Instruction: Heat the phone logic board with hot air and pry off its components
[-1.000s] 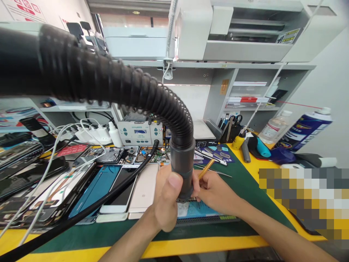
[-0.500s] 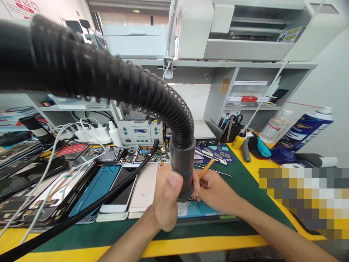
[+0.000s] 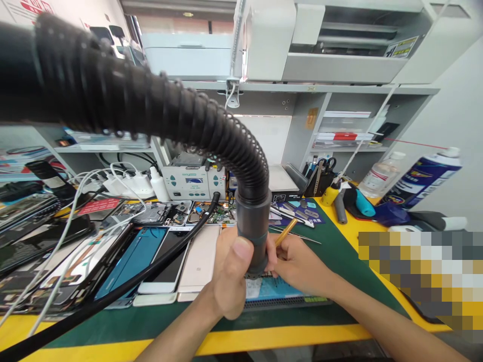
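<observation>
My left hand [image 3: 232, 274] is wrapped around the black handle of a hot air gun [image 3: 253, 216], thumb toward me. The handle stands upright with its lower end over a small circuit board [image 3: 267, 274], mostly hidden by the handle and my fingers. A thick ribbed hose [image 3: 196, 120] with a coiled spring guard curves from its top to the upper left. Closed around a slim gold tool [image 3: 286, 232], its tip hidden, my right hand [image 3: 298, 261] is just right of the handle. Below both hands is a blue printed pad [image 3: 281, 289].
Phones and phone parts [image 3: 199, 261] lie left on the green mat [image 3: 350, 281], crossed by a black hose [image 3: 139, 279]. Behind stands a control station [image 3: 194, 182]. Tweezers [image 3: 302, 235], a spray can [image 3: 420, 176] and a clear bottle [image 3: 383, 173] are at right.
The near part of the hose has shifted slightly left and up. Both hands, the handle and the gold tool look almost unmoved.
</observation>
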Demonstrator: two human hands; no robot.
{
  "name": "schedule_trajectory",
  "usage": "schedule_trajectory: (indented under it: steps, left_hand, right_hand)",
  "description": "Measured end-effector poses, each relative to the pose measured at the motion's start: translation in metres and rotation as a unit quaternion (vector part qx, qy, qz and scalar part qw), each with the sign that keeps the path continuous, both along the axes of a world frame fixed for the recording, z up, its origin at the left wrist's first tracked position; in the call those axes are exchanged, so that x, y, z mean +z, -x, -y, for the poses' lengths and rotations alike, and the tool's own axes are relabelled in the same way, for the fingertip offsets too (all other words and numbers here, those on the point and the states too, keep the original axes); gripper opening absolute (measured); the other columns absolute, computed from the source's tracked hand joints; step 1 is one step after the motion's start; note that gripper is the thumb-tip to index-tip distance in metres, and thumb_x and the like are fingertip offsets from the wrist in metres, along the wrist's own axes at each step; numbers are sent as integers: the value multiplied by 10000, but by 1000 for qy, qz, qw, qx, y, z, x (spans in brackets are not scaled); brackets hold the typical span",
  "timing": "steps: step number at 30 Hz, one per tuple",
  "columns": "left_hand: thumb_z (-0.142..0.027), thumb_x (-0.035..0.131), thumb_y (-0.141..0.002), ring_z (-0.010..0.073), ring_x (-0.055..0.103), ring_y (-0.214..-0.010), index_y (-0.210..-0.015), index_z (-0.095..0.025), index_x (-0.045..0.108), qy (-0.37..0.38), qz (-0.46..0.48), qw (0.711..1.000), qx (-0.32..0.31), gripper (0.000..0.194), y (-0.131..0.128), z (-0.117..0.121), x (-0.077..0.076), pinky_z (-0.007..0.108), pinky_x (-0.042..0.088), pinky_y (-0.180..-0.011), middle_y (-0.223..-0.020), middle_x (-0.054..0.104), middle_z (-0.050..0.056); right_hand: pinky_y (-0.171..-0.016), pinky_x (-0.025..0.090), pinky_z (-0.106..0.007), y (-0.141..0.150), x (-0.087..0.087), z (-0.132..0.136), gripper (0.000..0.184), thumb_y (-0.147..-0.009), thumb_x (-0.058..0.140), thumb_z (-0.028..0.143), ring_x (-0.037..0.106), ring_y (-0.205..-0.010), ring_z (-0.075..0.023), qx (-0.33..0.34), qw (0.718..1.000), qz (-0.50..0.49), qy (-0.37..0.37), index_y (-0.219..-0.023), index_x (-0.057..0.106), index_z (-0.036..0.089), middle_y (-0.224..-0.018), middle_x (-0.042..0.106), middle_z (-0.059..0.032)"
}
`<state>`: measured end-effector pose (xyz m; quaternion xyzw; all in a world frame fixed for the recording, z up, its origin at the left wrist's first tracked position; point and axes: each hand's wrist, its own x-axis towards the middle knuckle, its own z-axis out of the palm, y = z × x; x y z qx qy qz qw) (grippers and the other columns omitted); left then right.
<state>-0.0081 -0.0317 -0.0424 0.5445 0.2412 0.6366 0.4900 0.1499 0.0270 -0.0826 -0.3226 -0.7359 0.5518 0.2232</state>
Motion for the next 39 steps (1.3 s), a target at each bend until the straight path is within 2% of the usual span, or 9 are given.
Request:
schedule_trajectory:
  steps: [10, 39]
  left_hand:
    - [-728, 441, -887, 176, 539, -618, -798, -170, 596, -1, -5, 1000, 3, 586, 1, 1, 2, 330, 461, -691, -679, 609, 48]
    - [-734, 447, -882, 181, 545, -614, -794, -171, 606, 2, -10, 1000, 8, 592, 0, 2, 2, 336, 474, -696, -685, 612, 52]
  right_hand:
    - [-564, 367, -239, 1, 3, 1, 213, -936, 590, 331, 454, -572, -108, -5, 1000, 0, 5, -784, 613, 183, -639, 491, 31]
    - [-561, 380, -243, 1, 3, 1, 158, -884, 632, 270, 495, -600, -119, -19, 999, -14, 27, -757, 597, 183, -646, 533, 29]
